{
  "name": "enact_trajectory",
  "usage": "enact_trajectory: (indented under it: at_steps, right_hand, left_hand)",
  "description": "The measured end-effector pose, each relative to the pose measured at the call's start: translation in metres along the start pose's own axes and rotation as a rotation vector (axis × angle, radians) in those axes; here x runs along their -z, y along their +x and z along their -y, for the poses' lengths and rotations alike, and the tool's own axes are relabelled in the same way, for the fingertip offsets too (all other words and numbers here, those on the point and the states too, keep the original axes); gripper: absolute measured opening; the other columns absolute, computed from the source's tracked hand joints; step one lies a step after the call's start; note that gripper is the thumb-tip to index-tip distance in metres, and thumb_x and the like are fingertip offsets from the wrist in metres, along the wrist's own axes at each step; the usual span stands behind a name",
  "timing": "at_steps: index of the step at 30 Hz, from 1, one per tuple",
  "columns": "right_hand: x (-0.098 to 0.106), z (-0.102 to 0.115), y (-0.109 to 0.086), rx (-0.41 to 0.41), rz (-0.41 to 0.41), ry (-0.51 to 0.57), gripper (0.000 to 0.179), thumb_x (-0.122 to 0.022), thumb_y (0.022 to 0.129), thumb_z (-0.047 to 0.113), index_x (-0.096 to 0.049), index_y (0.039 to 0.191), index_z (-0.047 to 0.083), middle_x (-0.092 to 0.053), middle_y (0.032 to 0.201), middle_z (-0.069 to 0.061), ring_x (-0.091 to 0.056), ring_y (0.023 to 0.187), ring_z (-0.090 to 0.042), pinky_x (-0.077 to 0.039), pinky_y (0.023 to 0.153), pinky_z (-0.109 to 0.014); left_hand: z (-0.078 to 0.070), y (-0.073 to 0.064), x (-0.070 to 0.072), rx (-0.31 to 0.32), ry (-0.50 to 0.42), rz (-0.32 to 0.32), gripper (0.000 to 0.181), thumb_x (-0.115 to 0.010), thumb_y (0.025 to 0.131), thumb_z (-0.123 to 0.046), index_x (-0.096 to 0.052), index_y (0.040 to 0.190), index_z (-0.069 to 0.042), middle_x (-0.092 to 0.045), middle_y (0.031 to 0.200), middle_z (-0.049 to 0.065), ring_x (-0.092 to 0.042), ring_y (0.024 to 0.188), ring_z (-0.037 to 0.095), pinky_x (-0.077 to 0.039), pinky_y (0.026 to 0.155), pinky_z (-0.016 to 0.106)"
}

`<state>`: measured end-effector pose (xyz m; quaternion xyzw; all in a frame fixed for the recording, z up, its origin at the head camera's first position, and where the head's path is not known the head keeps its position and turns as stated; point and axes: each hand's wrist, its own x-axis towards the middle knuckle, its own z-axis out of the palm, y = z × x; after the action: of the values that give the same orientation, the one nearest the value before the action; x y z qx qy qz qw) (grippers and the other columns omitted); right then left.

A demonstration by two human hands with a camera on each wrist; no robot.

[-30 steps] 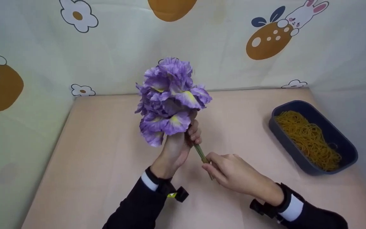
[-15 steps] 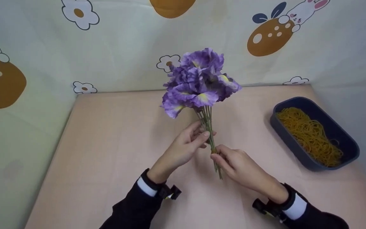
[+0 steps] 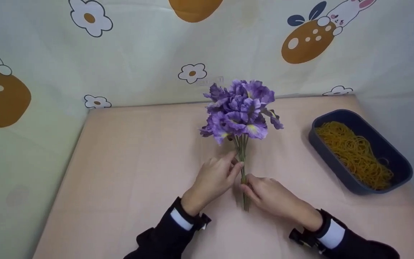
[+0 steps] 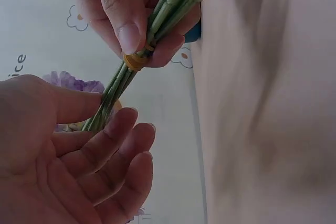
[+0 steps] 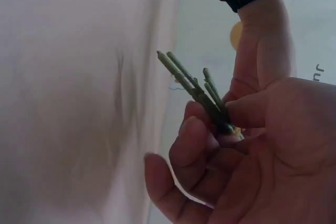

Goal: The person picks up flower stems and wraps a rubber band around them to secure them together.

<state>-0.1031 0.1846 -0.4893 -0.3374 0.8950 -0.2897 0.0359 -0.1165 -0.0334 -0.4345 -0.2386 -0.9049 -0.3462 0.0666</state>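
A bunch of purple flowers (image 3: 241, 111) with yellow-marked petals stands nearly upright over the middle of the table. Its green stems (image 4: 113, 90) are gathered by a yellow rubber band (image 4: 135, 62), wound tight around them low down. My left hand (image 3: 212, 178) pinches the stems between thumb and forefinger just above the band, its other fingers loosely bent. Below it, my right hand (image 3: 275, 198) pinches the stems at the band with thumb and fingers. The cut stem ends (image 5: 184, 77) stick out past the right hand, at slightly uneven lengths.
A dark blue plastic box (image 3: 331, 165) on the right side of the table holds a heap of yellow rubber bands (image 3: 354, 154). Behind the pinkish table (image 3: 120, 162) hangs a pale cloth (image 3: 138, 54) printed with rabbits and flowers.
The left hand has come down from just under the blossoms, loosened, and now pinches the stems lower. The bouquet has swung right and more upright. The right hand keeps its hold near the band.
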Motion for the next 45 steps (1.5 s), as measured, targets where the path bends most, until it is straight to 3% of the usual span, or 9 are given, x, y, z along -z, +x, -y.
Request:
enact_trajectory:
  at_steps: [3,6,10,15,19,27,34,41,45]
  right_hand:
    - [-0.022,-0.027,-0.002,0.009,0.017,-0.067,0.031,-0.052,0.121,0.038,-0.061,0.102,0.015,-0.058,0.075,0.012,-0.057,0.065,0.0,-0.046,0.057,-0.027]
    - [-0.029,-0.037,-0.003,-0.025,0.083,-0.141,0.033,-0.051,0.121,0.041,-0.064,0.103,0.017,-0.064,0.074,0.012,-0.072,0.072,-0.008,-0.06,0.07,-0.038]
    - [-0.027,-0.034,-0.004,-0.057,0.145,-0.163,0.035,-0.051,0.121,0.041,-0.066,0.1,0.017,-0.07,0.075,0.006,-0.082,0.083,-0.023,-0.062,0.088,-0.062]
    - [-0.018,-0.018,-0.004,-0.09,0.159,-0.118,0.036,-0.054,0.119,0.038,-0.062,0.09,0.018,-0.066,0.073,0.005,-0.08,0.083,-0.029,-0.055,0.089,-0.062]
    - [-0.005,0.0,-0.002,-0.07,0.151,-0.139,0.036,-0.055,0.118,0.033,-0.06,0.087,0.016,-0.066,0.074,0.001,-0.076,0.08,-0.03,-0.051,0.084,-0.058]
    - [0.01,0.023,0.0,-0.072,0.203,-0.22,0.035,-0.06,0.116,0.035,-0.062,0.087,0.016,-0.071,0.077,-0.003,-0.074,0.084,-0.032,-0.047,0.086,-0.054]
    - [0.01,0.024,-0.001,-0.066,0.22,-0.233,0.035,-0.062,0.115,0.036,-0.061,0.087,0.015,-0.066,0.073,-0.002,-0.072,0.08,-0.03,-0.048,0.088,-0.055]
    - [0.006,0.025,-0.001,-0.098,0.201,-0.219,0.04,-0.059,0.116,0.046,-0.061,0.087,0.018,-0.067,0.074,0.0,-0.07,0.077,-0.026,-0.045,0.087,-0.054]
    - [0.0,0.02,-0.002,-0.099,0.174,-0.211,0.041,-0.058,0.116,0.047,-0.062,0.088,0.017,-0.067,0.074,-0.001,-0.069,0.078,-0.027,-0.043,0.086,-0.052]
  left_hand:
    - [0.002,-0.002,-0.007,-0.043,0.129,-0.02,0.017,-0.07,0.112,-0.02,-0.075,0.113,-0.004,-0.082,0.092,0.01,-0.079,0.082,0.029,-0.066,0.071,0.044]
    - [0.005,-0.003,-0.014,-0.071,0.232,-0.029,0.021,-0.071,0.111,-0.022,-0.076,0.115,-0.003,-0.082,0.093,0.013,-0.081,0.089,0.032,-0.069,0.079,0.045]
    - [0.012,-0.004,-0.024,-0.134,0.337,-0.063,0.024,-0.073,0.11,-0.026,-0.077,0.108,-0.003,-0.082,0.093,0.012,-0.081,0.093,0.03,-0.068,0.09,0.042]
    - [0.041,-0.005,-0.053,-0.206,0.445,-0.132,0.031,-0.072,0.11,-0.036,-0.078,0.102,-0.007,-0.082,0.101,0.008,-0.077,0.095,0.027,-0.065,0.09,0.041]
    - [0.055,-0.006,-0.072,-0.174,0.466,-0.13,0.034,-0.073,0.109,-0.04,-0.08,0.108,-0.007,-0.083,0.106,0.009,-0.076,0.094,0.027,-0.065,0.08,0.044]
    - [0.073,-0.012,-0.098,-0.058,0.549,-0.043,0.042,-0.068,0.11,-0.052,-0.083,0.113,-0.013,-0.084,0.12,0.006,-0.079,0.101,0.028,-0.068,0.081,0.042]
    - [0.061,-0.015,-0.087,-0.07,0.581,-0.087,0.04,-0.074,0.106,-0.05,-0.084,0.11,-0.011,-0.084,0.106,0.005,-0.077,0.089,0.026,-0.064,0.068,0.041]
    - [0.017,-0.014,-0.039,-0.018,0.58,0.013,0.035,-0.076,0.107,-0.041,-0.083,0.113,-0.007,-0.084,0.111,0.008,-0.077,0.095,0.026,-0.065,0.077,0.039]
    - [0.018,-0.015,-0.039,-0.012,0.573,0.03,0.038,-0.072,0.11,-0.041,-0.082,0.117,-0.006,-0.083,0.112,0.009,-0.076,0.096,0.028,-0.065,0.078,0.042]
